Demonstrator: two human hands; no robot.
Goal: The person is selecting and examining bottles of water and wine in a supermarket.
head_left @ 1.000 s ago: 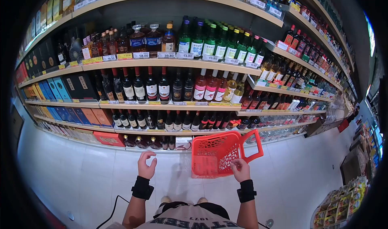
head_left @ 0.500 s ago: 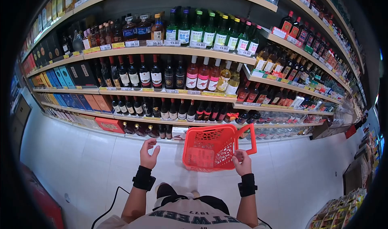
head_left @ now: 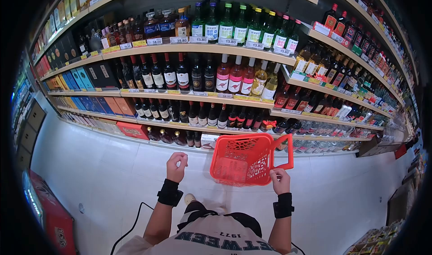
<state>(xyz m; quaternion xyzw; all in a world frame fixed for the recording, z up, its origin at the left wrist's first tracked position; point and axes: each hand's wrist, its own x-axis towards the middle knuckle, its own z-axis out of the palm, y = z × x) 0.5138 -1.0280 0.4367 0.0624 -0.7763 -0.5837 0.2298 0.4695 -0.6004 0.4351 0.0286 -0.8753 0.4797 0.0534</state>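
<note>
A red plastic shopping basket [head_left: 220, 179] stands on the floor before the shelves, its interior showing. The red handle [head_left: 290, 154] is folded out to its right. My right hand [head_left: 281, 182] overlaps the basket's right front corner in this view, fingers curled in and nothing seen in them. To the left of the basket, my left hand [head_left: 176, 168] is raised above the floor with its fingers curled together, also holding nothing visible. Both wrists wear black bands, the left band [head_left: 170, 193] and the right band [head_left: 283, 205].
Wine bottles [head_left: 235, 78] and green bottles [head_left: 226, 28] line the shelves ahead, with price tags along the edges. More bottles [head_left: 335, 75] fill shelving on the right. A red box [head_left: 132, 130] sits low, left of the basket. Pale tiled floor [head_left: 112, 174] lies below.
The view has shifted, so shelves and basket appear further right and slightly higher. My left hand's fingers and thumb have drawn together. My right hand's fingers are more curled.
</note>
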